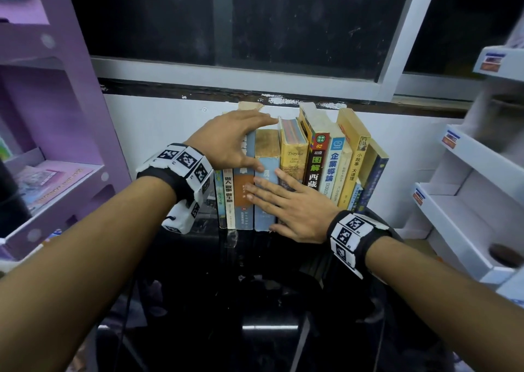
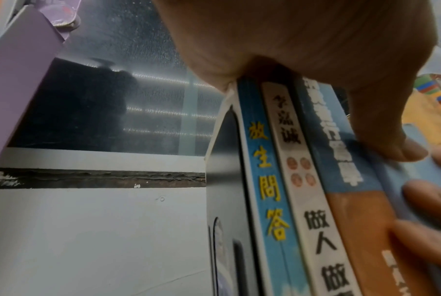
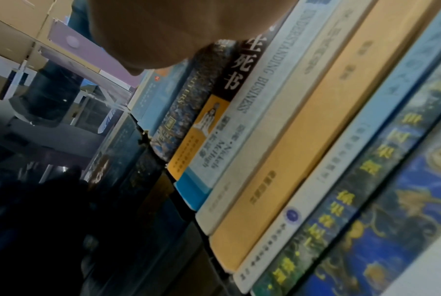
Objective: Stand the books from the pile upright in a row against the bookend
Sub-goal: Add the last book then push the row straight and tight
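The left hand (image 1: 232, 139) lies over the tops of the leftmost books (image 1: 297, 170), fingers stretched flat across them and thumb pressing a blue spine. The right hand (image 1: 292, 210) rests flat on the lower spines, fingers straight and spread, gripping nothing. The books stand upright in a row on a glossy black table (image 1: 255, 300), spines facing the person, the right-hand ones leaning slightly. A dark bookend (image 2: 224, 180) stands against the row's left end. Behind runs a white wall (image 1: 158, 122) under a dark window (image 1: 283, 19). A purple shelf unit (image 1: 56, 93) stands left, white cardboard trays (image 1: 465, 201) right.
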The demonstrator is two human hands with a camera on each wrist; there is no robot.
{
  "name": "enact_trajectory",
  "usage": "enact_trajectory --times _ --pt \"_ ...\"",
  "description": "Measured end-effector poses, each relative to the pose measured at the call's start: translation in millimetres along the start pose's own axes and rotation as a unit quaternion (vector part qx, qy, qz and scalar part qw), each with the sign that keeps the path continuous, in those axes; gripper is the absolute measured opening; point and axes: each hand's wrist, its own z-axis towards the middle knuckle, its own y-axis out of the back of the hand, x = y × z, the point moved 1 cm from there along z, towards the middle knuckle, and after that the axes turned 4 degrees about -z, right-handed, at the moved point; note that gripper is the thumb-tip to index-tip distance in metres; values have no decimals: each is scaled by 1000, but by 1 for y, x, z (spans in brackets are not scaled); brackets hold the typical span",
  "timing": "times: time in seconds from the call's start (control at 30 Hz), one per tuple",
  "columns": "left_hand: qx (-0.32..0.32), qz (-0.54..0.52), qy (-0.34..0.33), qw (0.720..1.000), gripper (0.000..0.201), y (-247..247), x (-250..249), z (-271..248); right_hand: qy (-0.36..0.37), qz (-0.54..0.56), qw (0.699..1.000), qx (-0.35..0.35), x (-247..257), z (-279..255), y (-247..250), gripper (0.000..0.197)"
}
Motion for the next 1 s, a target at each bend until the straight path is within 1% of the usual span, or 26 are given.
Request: enact_trajectory --times 0.4,0.67,0.8,0.9,1.0 --pt "-9 -10 -31 999 91 -1 6 -2 8 -14 1000 -17 -3 5 -14 73" --pt "-10 -11 -15 1000 89 1 3 -3 8 4 1000 -9 -2 4 -8 72" --pt "9 -19 4 1000 78 4 -1 -1 4 13 1000 -13 -4 -3 3 71" --pt "-8 -22 -9 1000 67 10 -11 1 -15 12 1000 -17 -8 -16 9 70" --pt "-24 -36 -21 999 64 13 -27 6 -19 11 1000 -11 -12 -31 10 69"
